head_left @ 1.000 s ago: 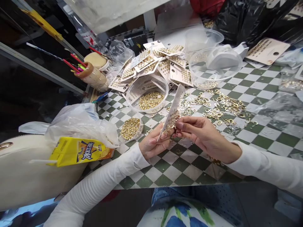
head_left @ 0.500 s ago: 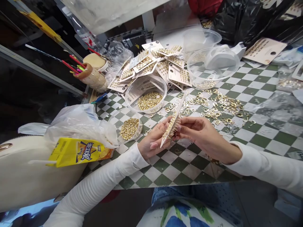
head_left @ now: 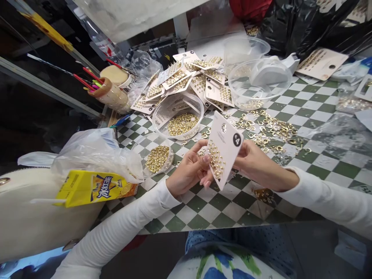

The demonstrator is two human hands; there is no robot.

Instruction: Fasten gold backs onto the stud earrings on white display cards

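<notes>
Pale card [head_left: 221, 131] with gold pieces held up, tilted, above checked tabletop [head_left: 200, 209], between both hands. Left hand [head_left: 188, 168] grasps card's 9 o'clock edge, thumb over front. Right hand [head_left: 260, 166] at 3 o'clock edge, fingers hidden behind card; cannot tell grip. From card: loose gold hooks [head_left: 281, 131] 2 o'clock; heaped cards [head_left: 188, 79] 11 o'clock; clear tub [head_left: 162, 120] 10 o'clock; smaller tub [head_left: 142, 151] 9 o'clock.

A white 4 flashes from the black disc on the pale card [head_left: 226, 149], its neighbouring mark unclear, while 冰红茶 blazes across the yellow carton [head_left: 87, 190] and JOY peeks from the white cup [head_left: 128, 84]!
</notes>
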